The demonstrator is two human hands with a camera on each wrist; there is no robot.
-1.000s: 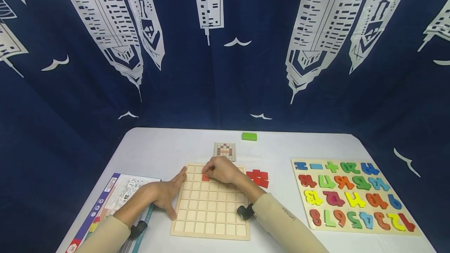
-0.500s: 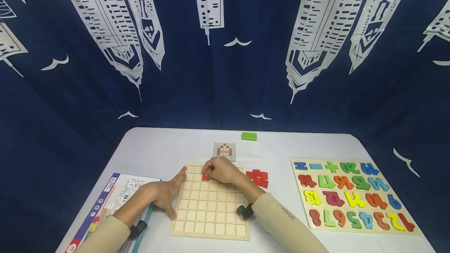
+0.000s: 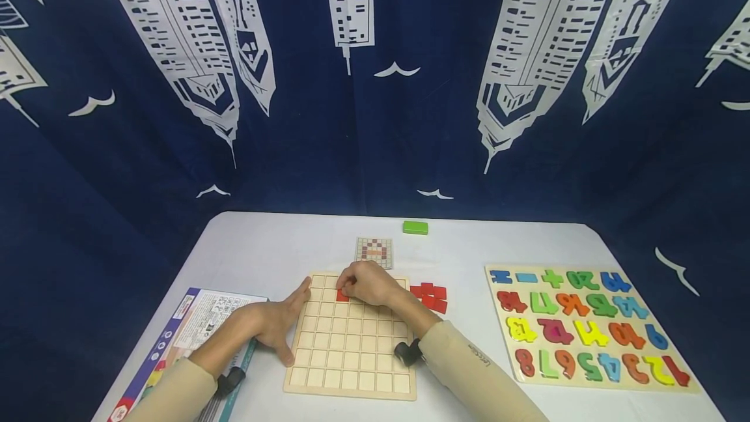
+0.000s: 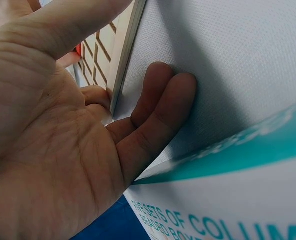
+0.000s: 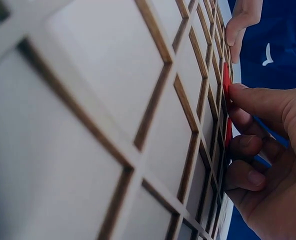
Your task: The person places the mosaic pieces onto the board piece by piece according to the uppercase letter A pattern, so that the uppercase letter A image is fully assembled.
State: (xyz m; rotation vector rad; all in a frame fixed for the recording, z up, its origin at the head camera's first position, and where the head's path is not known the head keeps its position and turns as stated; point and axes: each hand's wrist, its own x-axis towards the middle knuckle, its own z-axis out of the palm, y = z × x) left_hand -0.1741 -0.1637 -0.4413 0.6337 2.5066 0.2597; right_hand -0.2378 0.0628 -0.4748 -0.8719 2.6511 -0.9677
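A wooden grid board lies on the table, ruled into small square cells. My left hand steadies its left edge with thumb and fingers spread; in the left wrist view two fingers reach over the white surface beside the board. Near the board's far side, my right hand pinches a red square tile at a cell. Seen from the right wrist, the thumb touches red, and a second bit of red shows lower down among the fingers; whether it is another tile I cannot tell.
Several red tiles lie right of the board. Beyond it sit a small pattern card and a green block. A colourful number puzzle is at right, and a printed box lies under my left forearm.
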